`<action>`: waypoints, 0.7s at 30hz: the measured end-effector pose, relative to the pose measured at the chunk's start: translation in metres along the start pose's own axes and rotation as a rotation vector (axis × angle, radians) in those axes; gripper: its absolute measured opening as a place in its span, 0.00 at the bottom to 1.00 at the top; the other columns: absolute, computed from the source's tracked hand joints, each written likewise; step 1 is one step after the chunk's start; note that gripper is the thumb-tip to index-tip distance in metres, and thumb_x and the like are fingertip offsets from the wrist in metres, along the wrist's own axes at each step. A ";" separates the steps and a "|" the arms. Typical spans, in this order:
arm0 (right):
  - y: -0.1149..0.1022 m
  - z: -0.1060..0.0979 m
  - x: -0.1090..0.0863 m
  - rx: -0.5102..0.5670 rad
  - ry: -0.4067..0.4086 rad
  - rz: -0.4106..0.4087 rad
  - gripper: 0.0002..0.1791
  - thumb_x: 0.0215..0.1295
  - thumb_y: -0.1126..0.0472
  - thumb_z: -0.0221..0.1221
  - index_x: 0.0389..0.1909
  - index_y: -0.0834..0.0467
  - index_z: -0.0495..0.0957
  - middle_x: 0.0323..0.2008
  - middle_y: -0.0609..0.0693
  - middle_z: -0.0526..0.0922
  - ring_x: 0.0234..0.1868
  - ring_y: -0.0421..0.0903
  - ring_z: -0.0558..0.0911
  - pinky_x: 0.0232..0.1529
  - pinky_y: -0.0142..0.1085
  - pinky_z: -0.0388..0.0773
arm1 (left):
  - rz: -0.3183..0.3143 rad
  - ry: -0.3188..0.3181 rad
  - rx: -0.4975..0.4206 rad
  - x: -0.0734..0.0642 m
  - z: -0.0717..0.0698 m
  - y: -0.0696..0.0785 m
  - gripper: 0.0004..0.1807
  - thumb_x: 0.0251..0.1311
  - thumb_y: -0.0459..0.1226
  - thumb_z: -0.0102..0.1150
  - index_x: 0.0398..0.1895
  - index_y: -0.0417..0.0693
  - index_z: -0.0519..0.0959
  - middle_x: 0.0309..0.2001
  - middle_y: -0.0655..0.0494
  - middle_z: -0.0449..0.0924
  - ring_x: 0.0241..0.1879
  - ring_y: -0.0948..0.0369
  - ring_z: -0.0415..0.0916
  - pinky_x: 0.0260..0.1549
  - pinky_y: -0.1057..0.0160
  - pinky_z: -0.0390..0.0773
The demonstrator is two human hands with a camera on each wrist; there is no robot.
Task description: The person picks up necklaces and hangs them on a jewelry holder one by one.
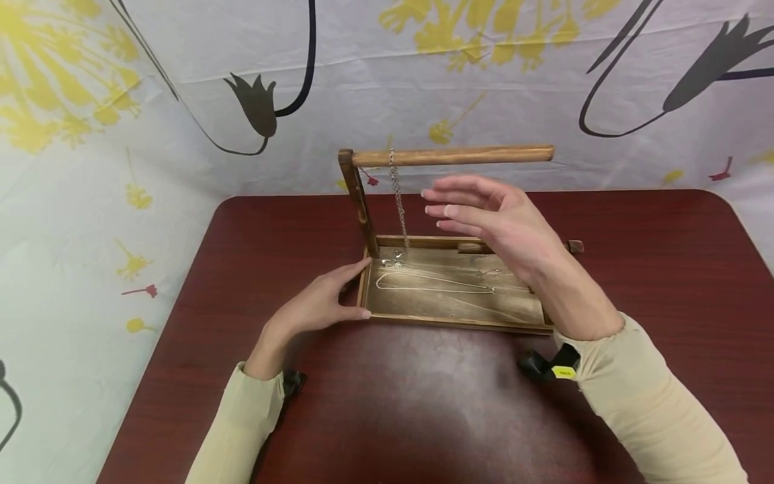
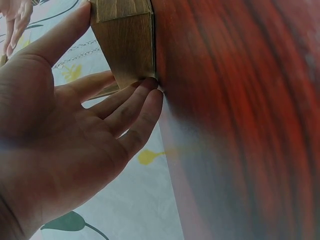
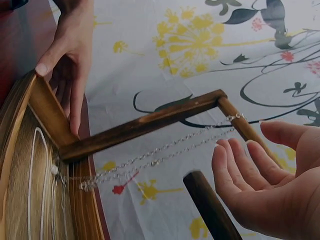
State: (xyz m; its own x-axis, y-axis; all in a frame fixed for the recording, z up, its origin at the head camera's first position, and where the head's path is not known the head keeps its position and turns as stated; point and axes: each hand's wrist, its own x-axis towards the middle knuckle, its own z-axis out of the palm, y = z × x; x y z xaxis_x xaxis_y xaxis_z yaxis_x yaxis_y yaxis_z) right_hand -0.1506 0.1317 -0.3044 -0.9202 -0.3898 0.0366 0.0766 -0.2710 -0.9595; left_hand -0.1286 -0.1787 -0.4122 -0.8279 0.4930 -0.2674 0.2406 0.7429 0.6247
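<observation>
A wooden jewelry stand has a shallow tray [image 1: 456, 319], a left post [image 1: 358, 202] and a long top bar [image 1: 459, 156]. A silver chain necklace [image 1: 397, 191] hangs from the bar's left part, its lower end down in the tray near small shiny pieces [image 1: 394, 261]. My left hand [image 1: 317, 299] spans the tray's left end, thumb at the front corner and fingertips along the end wall [image 2: 127, 50]. In the air right of the hanging chain [image 3: 165, 147], my right hand [image 1: 498, 218] has loosely extended fingers and holds nothing. A thin chain necklace [image 1: 435, 289] lies looped in the tray.
A lower wooden bar [image 1: 471, 248] crosses above the tray's back right, partly behind my right hand; its end [image 1: 574, 247] sticks out past the hand. The stand sits on a dark red table [image 1: 447, 396]. Behind rises a white cloth [image 1: 351, 74] with printed flowers.
</observation>
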 end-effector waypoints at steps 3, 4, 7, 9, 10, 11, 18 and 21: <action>-0.001 -0.007 -0.004 -0.017 -0.003 0.000 0.23 0.66 0.69 0.62 0.62 0.66 0.73 0.59 0.63 0.79 0.58 0.58 0.80 0.58 0.46 0.77 | 0.007 0.000 0.001 0.001 0.000 0.001 0.51 0.57 0.51 0.71 0.80 0.60 0.52 0.76 0.52 0.55 0.74 0.53 0.53 0.70 0.49 0.59; -0.001 -0.009 -0.005 -0.020 -0.005 0.002 0.23 0.67 0.69 0.62 0.62 0.66 0.73 0.59 0.63 0.79 0.58 0.58 0.79 0.58 0.46 0.77 | 0.007 0.001 0.001 0.001 0.000 0.001 0.51 0.57 0.50 0.71 0.80 0.60 0.52 0.76 0.52 0.55 0.74 0.53 0.53 0.70 0.49 0.59; -0.001 -0.013 -0.007 -0.031 -0.008 0.010 0.23 0.67 0.67 0.62 0.62 0.67 0.72 0.60 0.64 0.77 0.59 0.58 0.79 0.58 0.45 0.76 | 0.004 0.001 0.000 0.001 0.000 0.001 0.51 0.57 0.50 0.71 0.80 0.59 0.52 0.76 0.52 0.55 0.75 0.54 0.53 0.70 0.49 0.58; -0.001 -0.015 -0.008 -0.032 -0.008 0.015 0.23 0.68 0.67 0.62 0.63 0.67 0.72 0.61 0.65 0.76 0.59 0.58 0.78 0.58 0.44 0.76 | 0.003 0.001 -0.003 0.000 0.001 0.001 0.51 0.57 0.50 0.71 0.80 0.59 0.52 0.76 0.52 0.55 0.75 0.53 0.53 0.70 0.48 0.58; -0.001 -0.016 -0.009 -0.032 -0.007 0.014 0.23 0.68 0.67 0.61 0.63 0.67 0.72 0.61 0.65 0.76 0.59 0.58 0.78 0.59 0.45 0.76 | 0.003 0.002 -0.001 0.000 0.001 0.001 0.51 0.57 0.50 0.71 0.80 0.59 0.51 0.76 0.52 0.55 0.74 0.53 0.53 0.70 0.49 0.58; -0.001 -0.017 -0.010 -0.029 -0.007 0.014 0.23 0.68 0.67 0.61 0.63 0.67 0.72 0.61 0.65 0.76 0.59 0.58 0.78 0.59 0.45 0.76 | 0.003 0.002 -0.003 0.000 0.001 0.001 0.51 0.57 0.50 0.71 0.80 0.60 0.51 0.76 0.52 0.55 0.74 0.53 0.53 0.70 0.49 0.58; -0.002 -0.023 -0.015 -0.008 -0.015 -0.015 0.21 0.69 0.69 0.59 0.62 0.68 0.72 0.60 0.66 0.76 0.58 0.58 0.79 0.58 0.44 0.76 | 0.011 0.004 -0.008 0.000 0.001 0.000 0.51 0.57 0.51 0.71 0.80 0.61 0.52 0.76 0.52 0.55 0.74 0.53 0.53 0.70 0.49 0.58; -0.003 -0.026 -0.018 0.002 -0.018 -0.028 0.21 0.70 0.70 0.58 0.62 0.68 0.72 0.59 0.65 0.77 0.58 0.58 0.79 0.58 0.43 0.77 | 0.018 0.004 -0.010 0.000 0.001 0.000 0.52 0.57 0.51 0.71 0.80 0.60 0.51 0.76 0.51 0.55 0.74 0.52 0.53 0.69 0.48 0.59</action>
State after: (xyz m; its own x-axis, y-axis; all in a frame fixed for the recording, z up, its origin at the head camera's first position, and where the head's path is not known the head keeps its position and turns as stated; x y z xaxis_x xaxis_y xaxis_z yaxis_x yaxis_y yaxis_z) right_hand -0.1445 0.1624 -0.3099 -0.9147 -0.3983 0.0682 0.0521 -0.2836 -0.9575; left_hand -0.1280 -0.1783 -0.4127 -0.8258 0.5042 -0.2528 0.2502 0.7292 0.6370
